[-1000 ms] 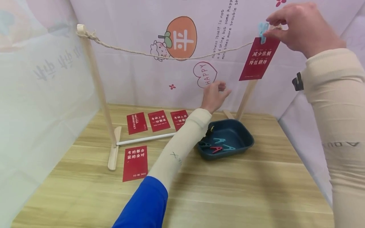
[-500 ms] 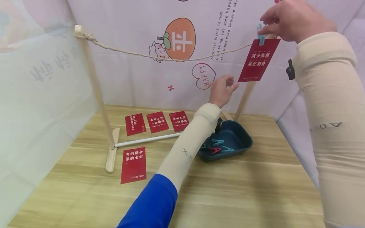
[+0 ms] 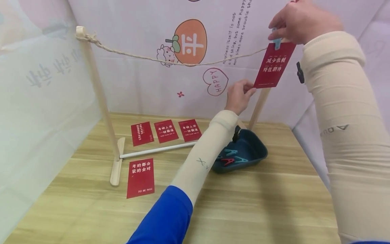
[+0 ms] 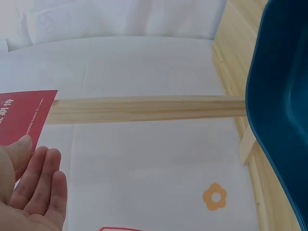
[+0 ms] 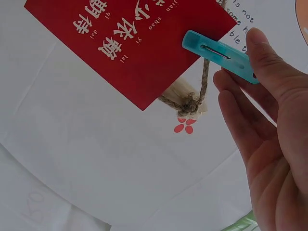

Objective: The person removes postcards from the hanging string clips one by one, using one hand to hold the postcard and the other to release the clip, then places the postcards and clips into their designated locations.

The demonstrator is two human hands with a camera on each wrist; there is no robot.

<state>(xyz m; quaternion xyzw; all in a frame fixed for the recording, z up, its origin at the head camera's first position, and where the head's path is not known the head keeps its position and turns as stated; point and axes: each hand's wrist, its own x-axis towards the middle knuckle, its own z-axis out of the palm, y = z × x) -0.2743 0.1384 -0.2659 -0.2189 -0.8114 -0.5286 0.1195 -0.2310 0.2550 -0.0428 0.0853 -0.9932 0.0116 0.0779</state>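
A red card with white characters (image 3: 272,69) hangs at the right end of the twine rope (image 3: 146,59). A light blue clothespin (image 5: 216,52) clips its top edge near the rope's knot. My right hand (image 3: 306,23) pinches the clothespin's free end between thumb and forefinger. Lower down, my left hand (image 3: 238,96) pinches the card's bottom left corner; in the left wrist view its thumb lies over the card's edge (image 4: 21,120), and the other fingers are loosely bent. In the head view the right hand hides part of the clothespin and the rope's right end.
Several red cards (image 3: 166,131) lie on the wooden table (image 3: 237,206). A dark blue basin (image 3: 259,154) with several clothespins (image 3: 240,159) stands below my left wrist. Wooden posts (image 3: 97,88) hold the rope, with a white rod (image 3: 158,149) low between them. A printed cloth hangs behind.
My left hand has moved right and now takes hold of the card's lower corner. The right hand keeps its pinch on the clothespin as the head view shifts slightly.
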